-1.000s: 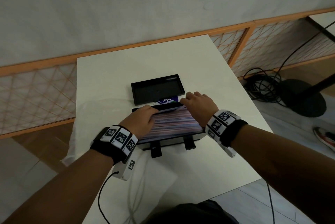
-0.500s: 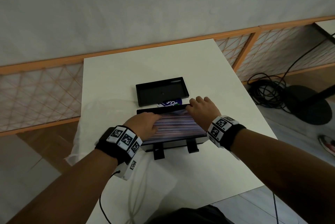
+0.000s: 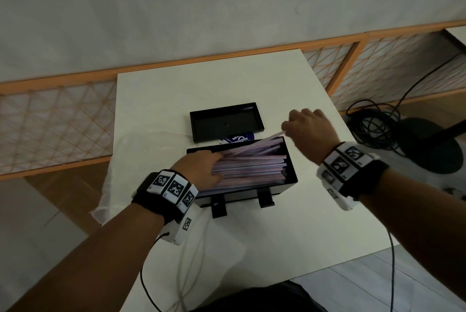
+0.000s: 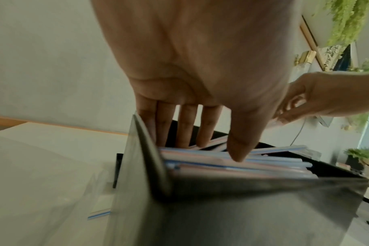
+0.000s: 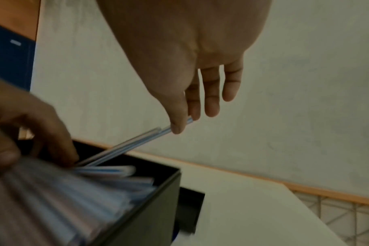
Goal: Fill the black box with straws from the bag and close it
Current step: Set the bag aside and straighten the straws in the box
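Straws (image 3: 248,166) lie packed lengthwise in the black box (image 3: 290,186), which sits near the middle of the tabletop (image 3: 156,99), a little toward its near edge. The left hand (image 3: 199,169) rests flat on the left end of the stack, fingers straight and pressing down, thumb tip on the top layer in the left wrist view. The right hand (image 3: 311,130) is raised over the right end of the box and pinches the tip of a loose straw or two (image 5: 137,143) between thumb and forefinger, the other fingers relaxed; their far ends are tucked under the left fingers, so they slope up out of the box. The lid (image 3: 227,122), upturned, lies just beyond the box toward the far edge, with a small blue-and-white item (image 3: 238,138) showing between the two. A clear bag (image 3: 111,185) lies limp at the left edge.

The box looks about full, so the step in hand seems to be tidying the last straws before closing. The risk is in those sloping straws: if they are let go while they stand above the rim, they may spring or roll out over the right end, or lie crosswise and keep the lid from seating. The stack also rides high near the front wall; lifting the left hand too soon could let the top layer shift. Laying the held straws flat along the far wall, while the left hand presses on, would guard against both.
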Tool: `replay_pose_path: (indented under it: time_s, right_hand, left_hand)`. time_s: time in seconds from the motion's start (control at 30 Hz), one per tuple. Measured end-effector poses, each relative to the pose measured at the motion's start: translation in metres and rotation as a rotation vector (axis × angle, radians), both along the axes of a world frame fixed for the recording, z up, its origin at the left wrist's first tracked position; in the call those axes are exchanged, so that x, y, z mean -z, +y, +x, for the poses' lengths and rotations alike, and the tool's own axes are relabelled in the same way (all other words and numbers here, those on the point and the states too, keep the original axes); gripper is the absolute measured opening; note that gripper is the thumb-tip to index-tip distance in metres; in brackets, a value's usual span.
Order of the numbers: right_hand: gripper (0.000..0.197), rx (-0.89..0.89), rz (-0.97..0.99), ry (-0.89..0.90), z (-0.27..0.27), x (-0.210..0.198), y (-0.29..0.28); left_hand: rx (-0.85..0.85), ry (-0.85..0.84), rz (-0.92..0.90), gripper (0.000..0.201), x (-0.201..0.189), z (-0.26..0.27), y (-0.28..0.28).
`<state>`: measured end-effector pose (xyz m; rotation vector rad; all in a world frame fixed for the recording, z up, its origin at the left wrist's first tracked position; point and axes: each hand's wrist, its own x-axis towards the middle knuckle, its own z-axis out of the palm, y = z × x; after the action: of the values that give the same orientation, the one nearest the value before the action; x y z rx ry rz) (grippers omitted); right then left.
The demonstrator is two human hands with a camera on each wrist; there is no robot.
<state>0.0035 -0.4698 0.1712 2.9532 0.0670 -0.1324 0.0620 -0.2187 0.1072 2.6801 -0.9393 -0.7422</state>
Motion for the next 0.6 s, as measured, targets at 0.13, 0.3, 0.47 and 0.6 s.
replay_pose_path:
  time_s: [0.13,0.3,0.47,0.6]
  right_hand:
    - [0.012,0.071,0.093,-0.096,-0.008,-0.020,-0.023]
    - [0.013,0.041,0.113,-0.072,-0.014,-0.008,-0.014]
    - [0.014,0.062,0.134,-0.022,-0.015,-0.007,-0.018]
    - [0.018,-0.009,0.137,0.069,-0.018,0.006,0.004]
  left_hand:
    - [-0.133,0.019,-0.143,0.054,-0.007,0.001,0.007]
    - [-0.211,0.018,-0.215,0.045,-0.007,0.001,0.012]
    - [-0.269,0.008,-0.204,0.028,-0.007,0.003,0.013]
    - [-0.258,0.046,-0.263,0.035,-0.009,0.004,0.016]
